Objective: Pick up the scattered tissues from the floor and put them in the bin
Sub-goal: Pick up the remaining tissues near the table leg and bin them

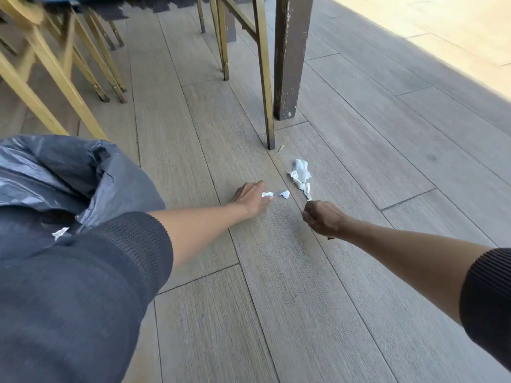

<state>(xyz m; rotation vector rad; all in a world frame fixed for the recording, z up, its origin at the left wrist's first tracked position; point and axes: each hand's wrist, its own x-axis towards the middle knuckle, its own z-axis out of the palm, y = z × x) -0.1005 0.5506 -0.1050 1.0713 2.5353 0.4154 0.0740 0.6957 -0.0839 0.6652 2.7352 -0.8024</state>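
My left hand (250,197) reaches low over the grey plank floor and pinches a small crumpled white tissue (276,194) at its fingertips. To the right, my right hand (323,217) has its fingers curled, pinching the lower tail of a larger white tissue (300,172) that trails up from the hand across the floor. The bin (69,172), lined with a dark grey plastic bag, stands at the left beside my left arm. A scrap of white tissue (60,232) shows inside it.
A gold chair leg (266,92) and a dark scuffed table leg (289,64) stand just beyond the tissues. More gold chair legs (69,78) crowd the upper left. A sunlit strip of pale floor (456,31) lies at the far right.
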